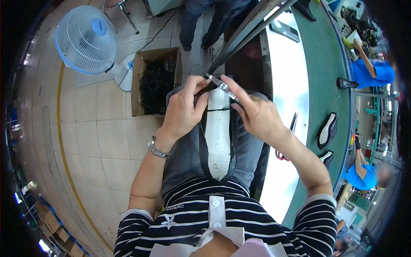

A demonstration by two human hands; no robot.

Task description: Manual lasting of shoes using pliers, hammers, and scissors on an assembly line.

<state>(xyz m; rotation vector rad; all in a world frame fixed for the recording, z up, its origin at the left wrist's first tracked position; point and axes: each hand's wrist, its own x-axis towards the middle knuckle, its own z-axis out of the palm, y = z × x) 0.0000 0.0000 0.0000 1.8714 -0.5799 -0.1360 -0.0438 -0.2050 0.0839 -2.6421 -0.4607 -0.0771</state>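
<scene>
A shoe (218, 141) lies sole side up across my lap, toe away from me, its white underside framed by a black upper (203, 150). A thin black cord (218, 110) crosses the underside near the front. My left hand (184, 111) pinches the left edge of the shoe's toe end, its thumb along the side. In my right hand (262, 118) is a silver plier-like tool (222, 87), its tip at the toe edge beside my left fingers. The right fingers wrap the tool, so its handles are mostly hidden.
A cardboard box (135, 92) of black scraps stands left, beside a fan (87, 40). A dark metal bar (244, 40) slants ahead. On the white worktop (291, 81) at right lie scissors (293, 123) and a phone (284, 31). Shoes (327, 130) sit on the green belt (319, 77); people work beyond.
</scene>
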